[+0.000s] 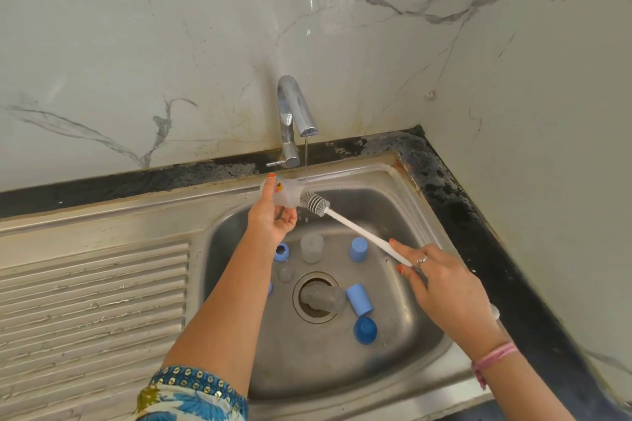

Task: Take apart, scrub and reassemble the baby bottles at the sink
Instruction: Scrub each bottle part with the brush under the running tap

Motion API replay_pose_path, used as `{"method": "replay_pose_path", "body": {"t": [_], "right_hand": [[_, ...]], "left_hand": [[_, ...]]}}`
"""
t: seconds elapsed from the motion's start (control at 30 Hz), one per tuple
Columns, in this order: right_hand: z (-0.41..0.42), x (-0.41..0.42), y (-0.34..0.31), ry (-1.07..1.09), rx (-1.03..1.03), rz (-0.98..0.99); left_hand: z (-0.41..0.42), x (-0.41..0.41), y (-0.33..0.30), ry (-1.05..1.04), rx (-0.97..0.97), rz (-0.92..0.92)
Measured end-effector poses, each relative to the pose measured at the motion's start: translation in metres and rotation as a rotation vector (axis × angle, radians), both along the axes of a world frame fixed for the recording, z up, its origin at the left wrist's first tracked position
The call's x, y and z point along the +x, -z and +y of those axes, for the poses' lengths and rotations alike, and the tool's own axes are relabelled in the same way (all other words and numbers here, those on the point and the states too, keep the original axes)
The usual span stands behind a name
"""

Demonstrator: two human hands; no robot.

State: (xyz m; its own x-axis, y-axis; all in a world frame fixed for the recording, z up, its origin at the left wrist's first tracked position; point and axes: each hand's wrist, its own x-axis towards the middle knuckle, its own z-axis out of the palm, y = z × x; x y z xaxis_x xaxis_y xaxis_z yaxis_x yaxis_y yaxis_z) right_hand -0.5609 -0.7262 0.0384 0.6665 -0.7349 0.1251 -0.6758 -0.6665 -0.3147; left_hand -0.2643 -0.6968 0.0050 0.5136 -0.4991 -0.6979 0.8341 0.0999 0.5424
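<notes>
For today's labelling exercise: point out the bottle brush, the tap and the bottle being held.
bottle brush (315,203): head view, on the grey bristle head.
tap (293,106): head view, on the chrome spout.
bottle (284,194): head view, on its clear body.

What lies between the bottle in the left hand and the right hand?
In the head view, only the brush spans it: bristles at the bottle, handle running down to the right hand.

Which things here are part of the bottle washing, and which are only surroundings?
In use:
bottle in left hand
brush in right hand
tap

Waiting in sink:
blue caps
blue ring
clear bottle

Surroundings:
drainboard
</notes>
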Motion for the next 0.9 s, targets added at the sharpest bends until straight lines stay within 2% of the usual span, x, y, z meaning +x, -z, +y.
{"method": "replay_pose_path", "body": {"t": [0.1, 0.17, 0.23, 0.3, 0.33, 0.37, 0.43, 0.47, 0.5, 0.53, 0.57, 0.6, 0.63, 0.7, 0.73, 0.77, 0.8, 0.83, 0.9], "right_hand": [[-0.001, 0.006, 0.008, -0.042, -0.184, 0.196], [-0.001, 0.015, 0.01, -0.047, -0.249, 0.306], [0.001, 0.026, 0.014, -0.057, -0.191, 0.345], [0.008, 0.041, 0.013, -0.05, -0.016, 0.31], [0.011, 0.049, 0.012, -0.025, 0.155, 0.213], [0.013, 0.053, 0.011, 0.033, 0.418, 0.042], [0.014, 0.056, 0.006, 0.274, 1.216, -0.411], [0.014, 0.055, 0.002, 0.351, 1.596, -0.571], [0.011, 0.051, -0.002, 0.378, 1.838, -0.65], [0.01, 0.048, -0.005, 0.363, 1.961, -0.679], [0.01, 0.047, -0.007, 0.344, 1.963, -0.665], [0.011, 0.048, -0.007, 0.327, 1.843, -0.607], [0.013, 0.049, -0.005, 0.301, 1.588, -0.485], [0.013, 0.05, -0.002, 0.18, 0.808, -0.054], [0.011, 0.05, 0.002, 0.092, 0.443, 0.168], [0.01, 0.049, 0.006, 0.043, 0.2, 0.28], [0.009, 0.05, 0.007, 0.016, 0.106, 0.296], [0.01, 0.05, 0.007, 0.002, 0.141, 0.258], [0.01, 0.054, 0.006, -0.019, 0.452, 0.095]], "left_hand": [[-0.005, -0.005, 0.0, 0.164, 0.072, -0.122], [-0.009, -0.009, -0.005, 0.218, 0.041, -0.131], [-0.018, -0.013, -0.015, 0.217, 0.014, -0.106], [-0.027, -0.018, -0.019, 0.182, 0.053, -0.157], [-0.031, -0.021, -0.02, 0.182, 0.051, -0.173], [-0.034, -0.026, -0.02, 0.2, 0.015, -0.156], [-0.034, -0.032, -0.018, 0.218, -0.138, -0.083], [-0.032, -0.033, -0.016, 0.195, -0.229, -0.043], [-0.03, -0.033, -0.013, 0.16, -0.326, 0.0], [-0.028, -0.031, -0.009, 0.124, -0.418, 0.049], [-0.026, -0.028, -0.006, 0.114, -0.462, 0.08], [-0.025, -0.026, -0.006, 0.149, -0.465, 0.088], [-0.025, -0.024, -0.006, 0.223, -0.389, 0.041], [-0.028, -0.022, -0.007, 0.363, -0.054, -0.192], [-0.029, -0.021, -0.005, 0.351, 0.083, -0.301], [-0.03, -0.021, -0.005, 0.322, 0.135, -0.364], [-0.031, -0.021, -0.005, 0.29, 0.121, -0.369], [-0.032, -0.021, -0.007, 0.258, 0.094, -0.347], [-0.032, -0.021, -0.013, 0.179, 0.019, -0.234]]}}
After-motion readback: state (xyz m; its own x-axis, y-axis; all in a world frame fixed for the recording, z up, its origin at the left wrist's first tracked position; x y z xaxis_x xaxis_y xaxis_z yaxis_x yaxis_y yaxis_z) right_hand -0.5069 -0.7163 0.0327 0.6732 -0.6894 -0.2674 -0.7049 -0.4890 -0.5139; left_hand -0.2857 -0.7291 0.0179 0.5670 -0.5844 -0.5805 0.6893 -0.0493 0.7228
